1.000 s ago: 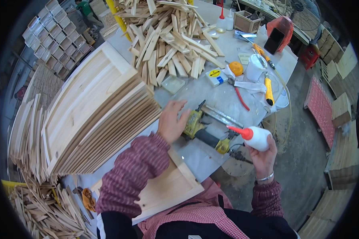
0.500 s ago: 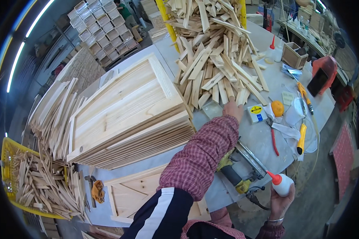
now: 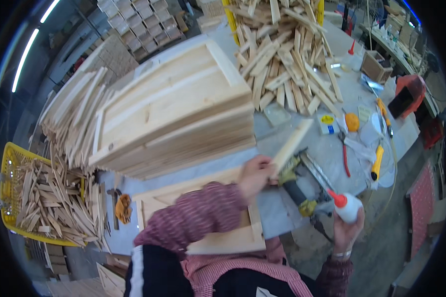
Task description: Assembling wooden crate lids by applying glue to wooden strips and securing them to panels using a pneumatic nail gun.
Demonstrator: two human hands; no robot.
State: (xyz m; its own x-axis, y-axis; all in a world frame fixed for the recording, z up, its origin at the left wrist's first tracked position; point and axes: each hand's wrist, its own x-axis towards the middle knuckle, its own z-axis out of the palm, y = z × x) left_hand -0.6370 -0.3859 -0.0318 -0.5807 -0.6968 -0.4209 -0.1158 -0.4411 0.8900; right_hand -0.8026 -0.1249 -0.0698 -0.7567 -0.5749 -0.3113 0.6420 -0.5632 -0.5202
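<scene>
Fingers of left hand (image 3: 255, 174) clasp wooden slat (image 3: 291, 144), angled up-right; right hand (image 3: 348, 228) grips glue bottle (image 3: 345, 205).

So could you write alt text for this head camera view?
The left hand holds a short wooden slat over a wooden panel on the workbench; the right hand holds a white glue bottle.

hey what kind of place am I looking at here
Most likely a woodworking shop: a heap of short wood strips covers the bench, finished wooden panels sit stacked, and the right hand holds a glue bottle.
</scene>
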